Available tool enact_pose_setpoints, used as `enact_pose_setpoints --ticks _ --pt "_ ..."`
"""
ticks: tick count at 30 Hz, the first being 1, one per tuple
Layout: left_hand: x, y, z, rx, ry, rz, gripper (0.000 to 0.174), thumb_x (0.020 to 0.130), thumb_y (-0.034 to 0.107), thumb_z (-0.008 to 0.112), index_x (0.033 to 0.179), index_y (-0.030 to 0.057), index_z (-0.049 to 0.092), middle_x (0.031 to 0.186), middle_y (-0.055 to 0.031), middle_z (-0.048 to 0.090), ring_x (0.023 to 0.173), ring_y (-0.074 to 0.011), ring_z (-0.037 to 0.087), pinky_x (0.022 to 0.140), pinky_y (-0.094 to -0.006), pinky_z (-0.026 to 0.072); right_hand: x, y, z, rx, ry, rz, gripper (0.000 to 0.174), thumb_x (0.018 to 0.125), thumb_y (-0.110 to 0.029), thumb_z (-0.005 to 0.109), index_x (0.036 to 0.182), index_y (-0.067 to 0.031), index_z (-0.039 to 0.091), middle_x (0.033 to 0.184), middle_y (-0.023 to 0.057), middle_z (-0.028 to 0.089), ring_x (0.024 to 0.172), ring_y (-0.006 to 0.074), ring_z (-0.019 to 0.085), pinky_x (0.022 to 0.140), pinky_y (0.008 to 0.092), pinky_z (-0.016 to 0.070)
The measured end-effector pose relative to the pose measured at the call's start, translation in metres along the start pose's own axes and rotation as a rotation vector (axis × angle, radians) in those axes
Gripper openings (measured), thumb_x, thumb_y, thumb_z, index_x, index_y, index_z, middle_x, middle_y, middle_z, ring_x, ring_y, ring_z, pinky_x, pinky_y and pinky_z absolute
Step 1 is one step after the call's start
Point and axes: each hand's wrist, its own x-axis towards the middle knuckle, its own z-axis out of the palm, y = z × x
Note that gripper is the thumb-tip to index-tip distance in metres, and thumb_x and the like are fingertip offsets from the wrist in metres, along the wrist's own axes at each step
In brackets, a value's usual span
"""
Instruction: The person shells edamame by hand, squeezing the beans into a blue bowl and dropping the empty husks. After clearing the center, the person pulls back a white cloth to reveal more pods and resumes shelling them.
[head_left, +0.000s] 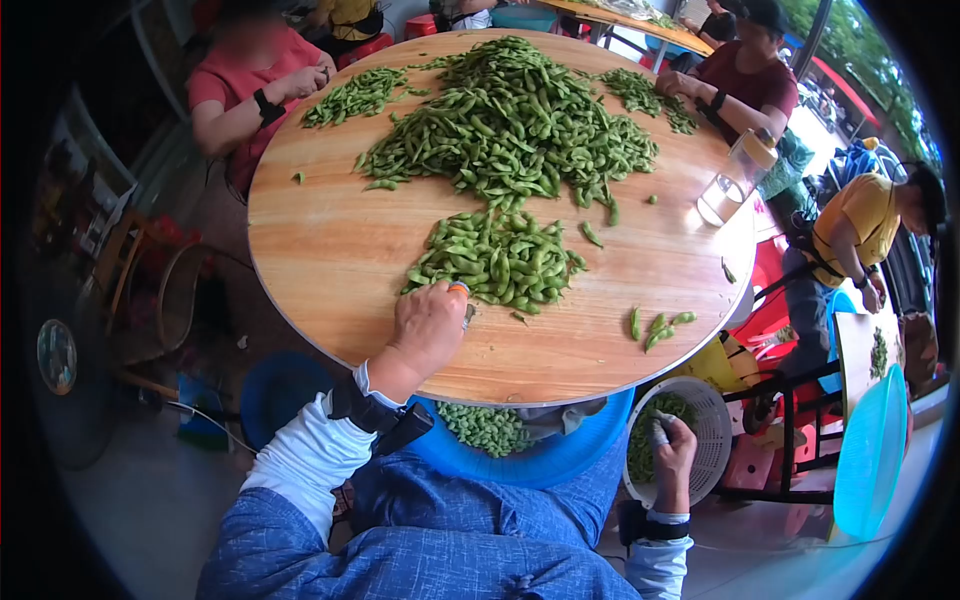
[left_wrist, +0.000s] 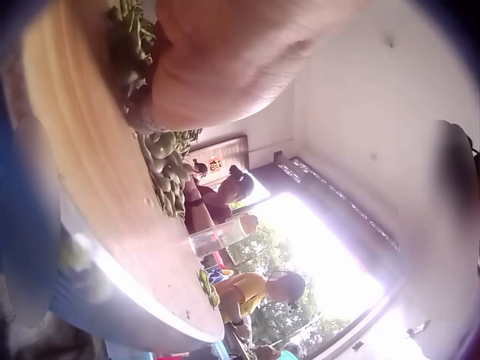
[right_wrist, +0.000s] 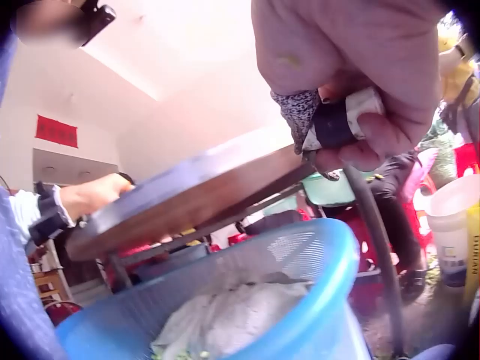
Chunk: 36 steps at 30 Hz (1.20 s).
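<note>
My left hand [head_left: 425, 335] is at the near-left edge of a small heap of green pods [head_left: 505, 258] on the round wooden table [head_left: 330, 240]. An orange band shows at one finger; whether the fingers grip a pod is hidden. In the left wrist view this hand [left_wrist: 225, 60] is beside the pods [left_wrist: 166, 161]. Over a white basket [head_left: 710, 425] with green pieces inside, right of my lap, I hold my right hand [head_left: 675, 462] raised. The right wrist view shows this hand [right_wrist: 360, 82] with curled fingers and wrapped digits; nothing is visibly held.
A large pod pile [head_left: 520, 120] covers the table's far middle. Loose pods [head_left: 660, 328] lie at the right, with a clear jar [head_left: 735, 180] beyond. A blue basin [head_left: 560, 455] of shelled beans and cloth stands below the near table edge. Several people sit around.
</note>
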Motion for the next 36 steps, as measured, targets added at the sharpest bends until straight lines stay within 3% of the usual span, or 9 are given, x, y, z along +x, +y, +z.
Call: enact_pose_setpoints --ticks 4,7,10,14,18,27,30,33,36 --pt "-0.003 -0.001 0.002 0.065 -0.086 0.088 0.017 0.069 0.017 0.060 0.073 0.0011 0.057 0.072 -0.0136 0.055 0.065 -0.0320 0.055 0.059 -0.0400 0.0421 -0.011 -0.042 0.036 0.159 -0.129 -0.056 0.014 0.077 0.001 0.057 0.090 0.0055 0.057 0.078 0.0033 0.059 0.072 0.0087 0.054 0.065 0.0207 0.0445" --pt "-0.008 -0.002 -0.029 -0.254 -0.381 0.106 0.013 0.068 0.010 0.058 0.078 0.0018 0.059 0.075 -0.0138 0.057 0.066 -0.0325 0.055 0.062 -0.0386 0.0429 -0.016 -0.064 0.052 0.078 -0.217 -0.130 0.013 0.076 0.003 0.057 0.089 0.0048 0.058 0.074 0.0049 0.058 0.072 0.0099 0.054 0.065 0.0210 0.0443" --pt "-0.012 -0.011 -0.035 -0.437 -0.189 0.028 0.017 0.067 0.004 0.055 0.083 0.0022 0.060 0.080 -0.0145 0.057 0.070 -0.0326 0.055 0.064 -0.0374 0.0435 -0.012 -0.069 0.062 0.054 -0.293 -0.157 0.014 0.077 0.002 0.056 0.090 0.0047 0.058 0.077 0.0046 0.059 0.073 0.0096 0.054 0.067 0.0217 0.0448" --pt "0.002 -0.027 -0.029 -0.308 0.015 0.290 0.022 0.067 0.000 0.053 0.088 0.0022 0.059 0.086 -0.0140 0.055 0.079 -0.0303 0.053 0.067 -0.0368 0.0434 -0.011 -0.072 0.076 0.125 -0.350 -0.163 0.014 0.077 0.002 0.056 0.091 0.0049 0.058 0.080 0.0042 0.060 0.074 0.0095 0.054 0.068 0.0216 0.0443" --pt "0.016 -0.027 -0.019 -0.025 -0.150 0.355 0.008 0.068 0.001 0.050 0.075 0.0017 0.055 0.084 -0.0103 0.050 0.085 -0.0265 0.049 0.071 -0.0370 0.0407 -0.015 -0.083 0.083 0.138 -0.374 -0.160 0.014 0.077 0.003 0.056 0.090 0.0047 0.057 0.080 0.0059 0.060 0.074 0.0102 0.054 0.067 0.0222 0.0440" --pt "0.007 -0.011 -0.025 0.002 -0.026 0.348 0.009 0.068 0.001 0.055 0.077 0.0013 0.055 0.079 -0.0092 0.053 0.077 -0.0244 0.053 0.068 -0.0344 0.0420 -0.019 -0.093 0.089 0.271 -0.423 -0.153 0.019 0.079 0.000 0.054 0.097 0.0050 0.055 0.086 0.0073 0.060 0.080 0.0105 0.054 0.071 0.0229 0.0434" --pt "-0.003 0.005 -0.031 -0.635 -0.088 0.028 0.009 0.072 0.002 0.060 0.079 0.0003 0.056 0.073 -0.0092 0.058 0.068 -0.0191 0.058 0.061 -0.0287 0.0450 -0.014 -0.103 0.100 0.358 -0.467 -0.087 0.028 0.081 -0.004 0.053 0.108 0.0037 0.050 0.090 0.0068 0.058 0.083 0.0108 0.053 0.075 0.0238 0.0424" --pt "-0.023 0.031 -0.038 -0.844 -0.168 0.055 0.019 0.072 0.007 0.063 0.087 0.0001 0.055 0.071 -0.0121 0.059 0.063 -0.0221 0.060 0.055 -0.0299 0.0470 -0.010 -0.122 0.113 0.702 -0.568 0.045 0.030 0.081 -0.005 0.054 0.110 0.0033 0.049 0.090 0.0055 0.057 0.084 0.0111 0.053 0.077 0.0241 0.0420" --pt "-0.038 0.046 -0.035 -0.953 -0.114 0.089 0.021 0.070 0.006 0.067 0.086 -0.0001 0.055 0.071 -0.0048 0.058 0.062 -0.0102 0.054 0.057 -0.0232 0.0444 -0.006 -0.124 0.119 0.738 -0.599 0.040 0.028 0.082 -0.005 0.053 0.109 0.0026 0.050 0.096 0.0060 0.057 0.087 0.0106 0.053 0.078 0.0238 0.0423"
